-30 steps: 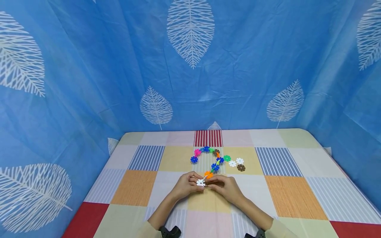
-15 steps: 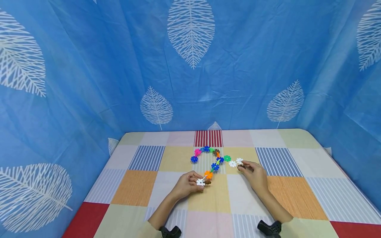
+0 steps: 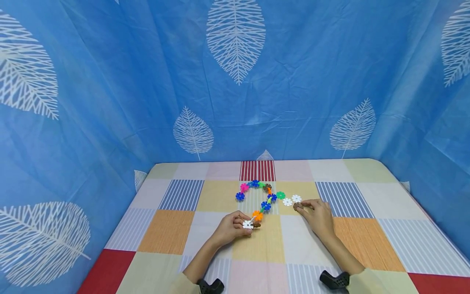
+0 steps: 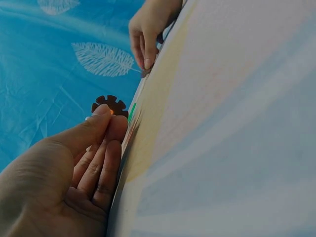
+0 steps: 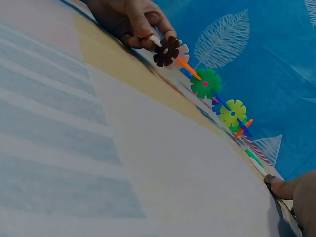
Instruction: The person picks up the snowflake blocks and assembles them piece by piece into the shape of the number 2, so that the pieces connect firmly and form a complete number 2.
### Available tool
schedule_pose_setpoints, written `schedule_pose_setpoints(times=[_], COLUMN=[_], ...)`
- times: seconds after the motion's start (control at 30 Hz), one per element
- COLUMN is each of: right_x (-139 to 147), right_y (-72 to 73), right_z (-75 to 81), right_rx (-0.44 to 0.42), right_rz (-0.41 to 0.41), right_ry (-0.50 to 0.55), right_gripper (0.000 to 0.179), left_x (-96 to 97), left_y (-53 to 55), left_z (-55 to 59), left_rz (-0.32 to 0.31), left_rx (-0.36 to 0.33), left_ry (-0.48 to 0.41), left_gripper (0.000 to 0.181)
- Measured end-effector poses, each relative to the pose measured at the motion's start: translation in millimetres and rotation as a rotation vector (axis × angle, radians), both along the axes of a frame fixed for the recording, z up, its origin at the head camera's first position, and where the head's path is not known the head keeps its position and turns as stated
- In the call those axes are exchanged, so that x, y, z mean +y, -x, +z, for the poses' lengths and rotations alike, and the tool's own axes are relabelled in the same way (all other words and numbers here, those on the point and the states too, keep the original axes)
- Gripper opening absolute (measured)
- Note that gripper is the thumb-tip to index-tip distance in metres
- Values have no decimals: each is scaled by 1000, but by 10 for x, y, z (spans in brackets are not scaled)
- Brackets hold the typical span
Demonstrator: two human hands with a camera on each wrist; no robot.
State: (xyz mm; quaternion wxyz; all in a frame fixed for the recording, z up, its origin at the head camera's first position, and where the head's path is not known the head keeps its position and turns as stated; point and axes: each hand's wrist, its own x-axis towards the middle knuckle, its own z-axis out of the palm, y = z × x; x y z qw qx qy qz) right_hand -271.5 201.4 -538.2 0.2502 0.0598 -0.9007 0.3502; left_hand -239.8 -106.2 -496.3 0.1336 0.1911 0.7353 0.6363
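Observation:
My left hand (image 3: 229, 229) pinches a white snowflake disc (image 3: 247, 224) at the near end of a curved chain of interlocked, notched plastic discs. Joined beside it is a brown disc (image 5: 167, 52), standing on edge past the thumb in both wrist views. From there the chain runs through an orange disc (image 3: 258, 215) and blue discs up to a pink disc (image 3: 244, 188), ending at a blue one (image 3: 240, 197). Off to the right, my right hand (image 3: 318, 217) pinches a loose brown disc (image 3: 297, 206) between thumb and fingers, low at the tabletop.
Loose discs lie just left of the right hand: two white ones, the nearer (image 3: 287, 202) and the farther (image 3: 296, 198), plus a green one (image 3: 280, 195) close to the chain. A patchwork cloth (image 3: 257, 249) covers the table. Blue leaf-print curtains (image 3: 293, 81) enclose it.
My right hand has left the chain's near end and moved right to the loose brown disc, which it now pinches. The left hand has stayed with the white disc.

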Motion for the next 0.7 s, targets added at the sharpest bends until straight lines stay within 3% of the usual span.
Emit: schedule_pose_setpoints(times=[0.13,0.27,0.47,0.57,0.7], right_x=[-53,-175,-483,-649,-818], right_y=[-4,-29,-162,-251,-330], right_z=[14,42,129,174,195], right_rx=[-21,-78,-300,-416,-517], right_rz=[65,185,460,499,492], right_ry=[151,354,774,889,932], right_gripper=[23,23,29,30,31], left_x=[-2,-9,-11,-7,0], left_y=[-5,-13,-6,6,19], left_z=[4,11,22,23,13], left_rz=[-6,-17,4,23,37], left_rx=[-2,-22,-44,-69,-117], left_ry=[-9,-34,-75,-103,-144], left_gripper=[32,33,33,34,35])
